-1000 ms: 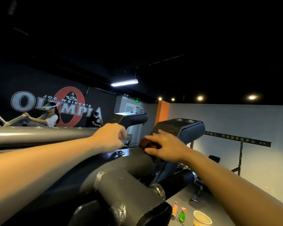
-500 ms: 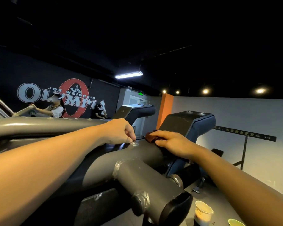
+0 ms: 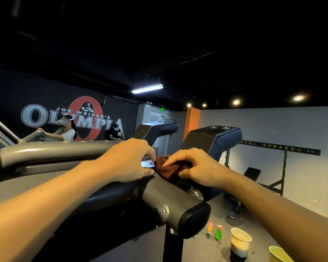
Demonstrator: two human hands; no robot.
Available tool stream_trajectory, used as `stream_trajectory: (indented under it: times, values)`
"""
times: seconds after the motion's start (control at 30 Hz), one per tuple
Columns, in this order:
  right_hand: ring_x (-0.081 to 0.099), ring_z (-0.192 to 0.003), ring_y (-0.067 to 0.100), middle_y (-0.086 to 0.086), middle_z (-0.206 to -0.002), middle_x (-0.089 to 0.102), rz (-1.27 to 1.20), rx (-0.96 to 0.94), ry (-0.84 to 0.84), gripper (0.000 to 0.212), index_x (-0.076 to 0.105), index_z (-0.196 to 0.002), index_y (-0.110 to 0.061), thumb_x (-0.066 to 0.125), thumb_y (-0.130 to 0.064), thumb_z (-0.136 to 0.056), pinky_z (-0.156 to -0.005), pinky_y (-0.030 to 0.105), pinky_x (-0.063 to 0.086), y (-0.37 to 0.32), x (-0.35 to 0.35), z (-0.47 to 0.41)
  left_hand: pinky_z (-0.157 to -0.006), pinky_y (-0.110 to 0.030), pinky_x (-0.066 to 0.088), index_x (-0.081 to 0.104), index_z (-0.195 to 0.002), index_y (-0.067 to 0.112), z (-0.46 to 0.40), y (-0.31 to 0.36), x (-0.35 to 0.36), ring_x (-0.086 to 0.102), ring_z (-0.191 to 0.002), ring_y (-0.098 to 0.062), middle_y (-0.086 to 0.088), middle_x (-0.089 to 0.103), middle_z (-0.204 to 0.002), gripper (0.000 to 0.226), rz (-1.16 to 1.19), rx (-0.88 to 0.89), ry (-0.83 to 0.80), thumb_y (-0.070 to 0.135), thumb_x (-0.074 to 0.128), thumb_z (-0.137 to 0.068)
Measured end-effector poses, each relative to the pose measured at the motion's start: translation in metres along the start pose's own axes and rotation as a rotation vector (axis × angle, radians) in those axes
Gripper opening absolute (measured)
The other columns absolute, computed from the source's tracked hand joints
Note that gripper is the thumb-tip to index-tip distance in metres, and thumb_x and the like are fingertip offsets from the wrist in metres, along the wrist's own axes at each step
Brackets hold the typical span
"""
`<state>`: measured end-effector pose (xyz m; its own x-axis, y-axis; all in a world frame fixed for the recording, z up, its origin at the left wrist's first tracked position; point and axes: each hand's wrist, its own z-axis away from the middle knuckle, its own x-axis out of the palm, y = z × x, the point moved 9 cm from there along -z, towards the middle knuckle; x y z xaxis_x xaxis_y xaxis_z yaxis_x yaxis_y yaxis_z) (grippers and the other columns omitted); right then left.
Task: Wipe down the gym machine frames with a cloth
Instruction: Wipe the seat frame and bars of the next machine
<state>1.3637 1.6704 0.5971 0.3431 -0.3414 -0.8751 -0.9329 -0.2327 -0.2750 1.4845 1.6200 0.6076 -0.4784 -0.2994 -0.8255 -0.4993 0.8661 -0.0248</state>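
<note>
A dark red cloth (image 3: pixel 169 168) lies bunched on top of the grey tubular machine frame (image 3: pixel 170 195) at the centre. My right hand (image 3: pixel 195 168) grips the cloth from the right, fingers curled over it. My left hand (image 3: pixel 129 160) rests on the frame just left of the cloth and pinches its left edge with thumb and fingertips. A long grey frame tube (image 3: pixel 55 151) runs off to the left behind my left arm.
Two dark padded machine parts (image 3: pixel 212 140) rise behind the hands. On the floor at lower right stand two small bottles (image 3: pixel 214 231), a paper cup (image 3: pixel 240 241) and a green bowl (image 3: pixel 278 254). Two people (image 3: pixel 64 131) are by the far logo wall. A bench (image 3: pixel 251 173) stands at right.
Both hands have come closer together on the frame. The cloth shows more now, and my left hand has reached its edge where before it rested apart as a fist.
</note>
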Motion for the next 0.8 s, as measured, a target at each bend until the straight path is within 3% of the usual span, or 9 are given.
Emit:
stream_trajectory:
  times: [0.1, 0.2, 0.3, 0.37, 0.53, 0.67, 0.8]
  values:
    - [0.049, -0.126, 0.017, 0.001, -0.134, 0.058, 0.191, 0.071, 0.293, 0.042, 0.066, -0.124, -0.022, 0.058, 0.002, -0.090, -0.109, 0.029, 0.039, 0.028, -0.042, -0.004, -0.091, -0.032, 0.045, 0.063, -0.114, 0.033, -0.017, 0.013, 0.003, 0.052, -0.106, -0.009, 0.015, 0.054, -0.113, 0.029, 0.019, 0.052, 0.039, 0.040, 0.067, -0.086]
    - [0.034, -0.137, 0.022, 0.002, -0.148, 0.045, 0.478, 0.126, 0.516, 0.048, 0.054, -0.137, -0.022, 0.055, -0.004, -0.093, -0.113, 0.031, 0.027, 0.051, -0.087, -0.016, -0.097, -0.038, 0.043, 0.057, -0.127, 0.027, -0.044, 0.027, 0.016, 0.050, -0.115, -0.016, 0.006, 0.053, -0.123, 0.041, 0.000, 0.075, 0.019, 0.037, 0.065, -0.088]
    - [0.014, -0.147, 0.026, 0.001, -0.160, 0.024, 0.783, 0.185, 0.308, 0.054, 0.038, -0.148, -0.029, 0.053, -0.019, -0.097, -0.119, 0.041, 0.015, 0.084, -0.084, -0.043, -0.096, -0.039, 0.043, 0.057, -0.129, 0.025, -0.064, 0.031, 0.035, 0.050, -0.115, -0.021, 0.002, 0.053, -0.123, 0.043, -0.003, 0.068, -0.007, 0.038, 0.063, -0.089]
    - [0.010, -0.149, 0.028, 0.002, -0.162, 0.018, 0.823, 0.245, 0.169, 0.055, 0.033, -0.150, -0.033, 0.051, -0.027, -0.098, -0.121, 0.045, 0.011, 0.105, -0.075, -0.055, -0.094, -0.040, 0.044, 0.060, -0.123, 0.025, -0.069, 0.029, 0.046, 0.052, -0.112, -0.022, 0.001, 0.054, -0.118, 0.037, -0.019, 0.049, -0.006, 0.041, 0.059, -0.090]
    - [0.024, -0.143, 0.024, 0.000, -0.153, 0.036, 0.788, 0.168, 0.150, 0.050, 0.046, -0.142, -0.029, 0.055, -0.020, -0.093, -0.118, 0.042, 0.021, 0.094, -0.060, -0.053, -0.094, -0.034, 0.040, 0.063, -0.115, 0.026, -0.064, 0.026, 0.048, 0.052, -0.105, -0.017, 0.005, 0.057, -0.113, 0.032, -0.068, 0.071, 0.080, 0.046, 0.054, -0.092]
    - [0.023, -0.143, 0.022, -0.001, -0.153, 0.035, 0.719, 0.142, 0.126, 0.051, 0.046, -0.142, -0.027, 0.056, -0.016, -0.093, -0.116, 0.040, 0.025, 0.089, -0.040, -0.043, -0.093, -0.028, 0.037, 0.065, -0.112, 0.025, -0.056, 0.031, 0.032, 0.053, -0.105, -0.015, 0.008, 0.059, -0.112, 0.027, -0.009, 0.105, 0.194, 0.039, 0.060, -0.089]
    - [0.043, -0.133, 0.024, 0.004, -0.143, 0.049, 0.396, 0.158, 0.123, 0.042, 0.053, -0.136, -0.023, 0.048, -0.008, -0.097, -0.110, 0.036, 0.033, 0.073, -0.021, -0.042, -0.089, -0.022, 0.031, 0.065, -0.109, 0.025, -0.026, 0.032, 0.006, 0.052, -0.103, -0.013, 0.011, 0.060, -0.112, 0.021, -0.027, 0.127, 0.322, 0.029, 0.063, -0.088]
